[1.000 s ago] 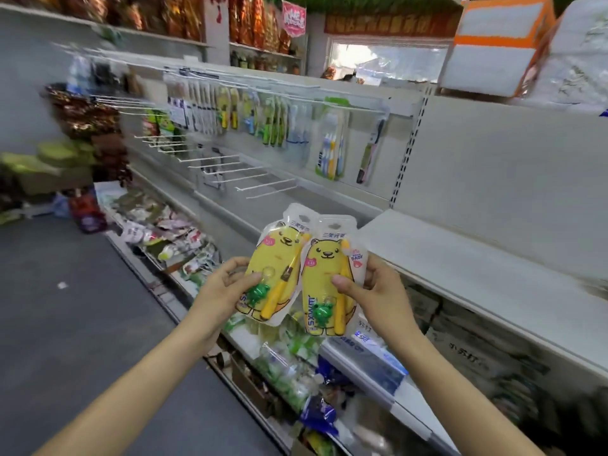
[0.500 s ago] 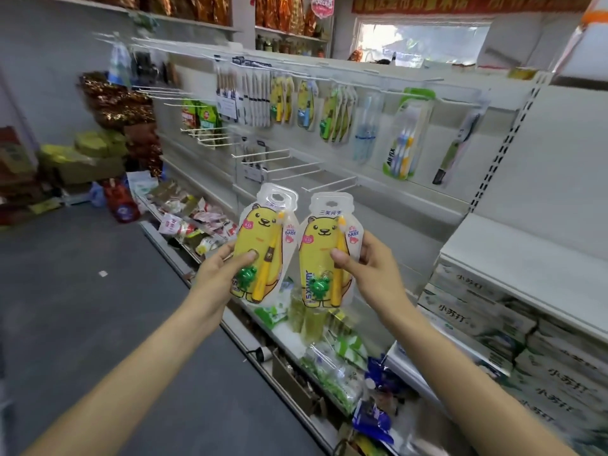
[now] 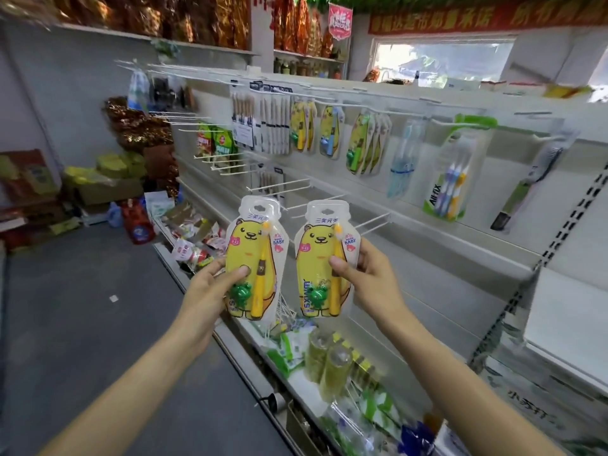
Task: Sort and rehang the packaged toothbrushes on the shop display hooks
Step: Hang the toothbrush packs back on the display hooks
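Your left hand (image 3: pixel 210 291) holds a yellow bear-print blister pack with a yellow child's toothbrush (image 3: pixel 255 258), thumb pressed on its front and fingers curled behind its left edge. Your right hand (image 3: pixel 368 281) pinches a second, matching yellow bear toothbrush pack (image 3: pixel 320 258), thumb on the front and fingers wrapped round its right edge. Both packs stand upright, side by side with a narrow gap between them, their punched hang holes at the top.

Just behind and above the packs, bare white wire hooks (image 3: pixel 371 222) jut out from the white back panel (image 3: pixel 460 245); the nearest hook tip lies just right of the right pack's top edge. On the upper rail, more yellow bear packs (image 3: pixel 301 130) hang beside a green-carded multi-pack of toothbrushes (image 3: pixel 454 179). Below your hands, the lower shelf (image 3: pixel 250 337) is crowded with loose packets right up to its front edge. Grey floor (image 3: pixel 82 307) lies open to your left.
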